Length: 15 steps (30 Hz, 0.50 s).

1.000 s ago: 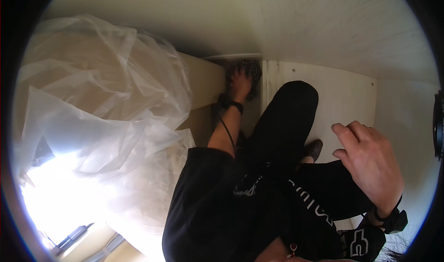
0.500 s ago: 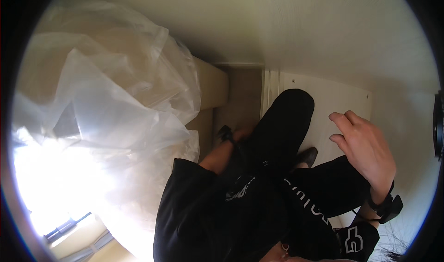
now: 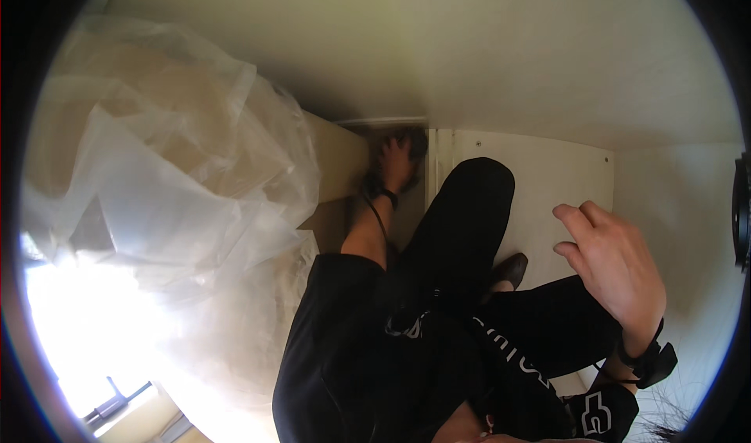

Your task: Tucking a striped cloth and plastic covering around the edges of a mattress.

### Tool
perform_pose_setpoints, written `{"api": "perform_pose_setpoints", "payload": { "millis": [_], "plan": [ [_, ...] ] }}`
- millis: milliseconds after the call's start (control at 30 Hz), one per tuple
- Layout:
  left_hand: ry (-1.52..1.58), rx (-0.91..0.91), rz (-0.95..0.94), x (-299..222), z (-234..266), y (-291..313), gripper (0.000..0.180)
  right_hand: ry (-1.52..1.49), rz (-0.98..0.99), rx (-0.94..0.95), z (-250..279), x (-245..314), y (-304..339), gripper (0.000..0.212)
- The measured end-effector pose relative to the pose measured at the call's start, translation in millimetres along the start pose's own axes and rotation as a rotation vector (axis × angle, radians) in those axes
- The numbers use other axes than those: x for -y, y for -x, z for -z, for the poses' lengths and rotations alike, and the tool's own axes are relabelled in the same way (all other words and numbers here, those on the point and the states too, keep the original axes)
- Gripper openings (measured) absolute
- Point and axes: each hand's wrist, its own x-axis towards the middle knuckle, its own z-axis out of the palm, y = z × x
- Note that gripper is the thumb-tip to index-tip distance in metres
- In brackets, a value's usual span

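Note:
My left hand (image 3: 397, 166) reaches down into the narrow floor gap between the mattress-like beige block and the white panel. Its fingers curl over a small dark, soft-looking thing (image 3: 418, 142) at the far end of the gap, in shadow; its kind cannot be made out. Held up over the white floor panel (image 3: 547, 173), my right hand (image 3: 618, 267) is open, thumb and bent fingers apart, with nothing in it. Both wrists wear black bands. Between the arms are my black-clad knees, with a dark shoe (image 3: 512, 269) beside them.
Large clear plastic sheeting (image 3: 180, 169) covers a bulky beige block (image 3: 340, 157) on the left. A bright window (image 3: 94, 318) glares at the lower left. Pale walls (image 3: 501, 67) close in ahead and to the right.
My left hand has moved forward from beside my knee to the far end of the gap, onto the dark thing. The right hand stays nearly still; the view has shifted slightly.

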Motion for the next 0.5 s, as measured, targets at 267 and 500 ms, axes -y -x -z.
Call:
{"api": "perform_pose_setpoints", "payload": {
  "millis": [267, 500],
  "plan": [
    [0.018, 0.681, -0.184, 58, -61, 67, 0.053, 0.000, 0.059, 0.003, 3, 0, -10, 0.033],
    [0.081, 0.180, -0.195, -11, 5, -26, 0.065, 0.016, 0.064, 0.037, 11, 8, -4, 0.033]
  ]
}}
